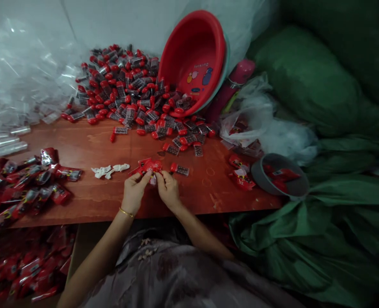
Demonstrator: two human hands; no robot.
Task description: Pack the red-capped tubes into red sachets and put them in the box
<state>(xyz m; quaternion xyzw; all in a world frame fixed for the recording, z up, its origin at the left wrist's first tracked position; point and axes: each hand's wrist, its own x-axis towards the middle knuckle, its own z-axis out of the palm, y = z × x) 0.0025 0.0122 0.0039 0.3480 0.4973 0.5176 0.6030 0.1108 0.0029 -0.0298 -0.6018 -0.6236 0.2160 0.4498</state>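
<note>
Nearest the camera, the left hand (134, 191), a thin gold bangle at its wrist, and the right hand (168, 188) meet at the front edge of the reddish-brown wooden tabletop (112, 147). Both pinch the same small glossy red foil packet (148, 166), thumb and fingertips closed on its near edge, so the packet sits just above the tabletop between the two hands. Whether something is already inside it cannot be told.

The step in hand looks like working the packet's mouth, opening or closing it. The next move would call for a steady pinch on one side while the other hand frees itself to reach a piece; the nearest is a single small red-capped clear capsule (179, 169) lying just beside the right hand.

Left of the hands lie a few small white plastic pieces (109, 170), and further left a heap of filled red foil packets (25, 184) spreads over the tabletop's corner. To the right, a tilted grey plastic bowl (281, 175) holds more red packets, with a few loose ones near it.

Farther back, a large pile of red-capped clear capsules (128, 94) spills from a tipped red plastic basin (194, 60). Clear plastic tubes (6, 143) lie at far left, and crumpled green fabric sacks (320, 107) fill the right side.
</note>
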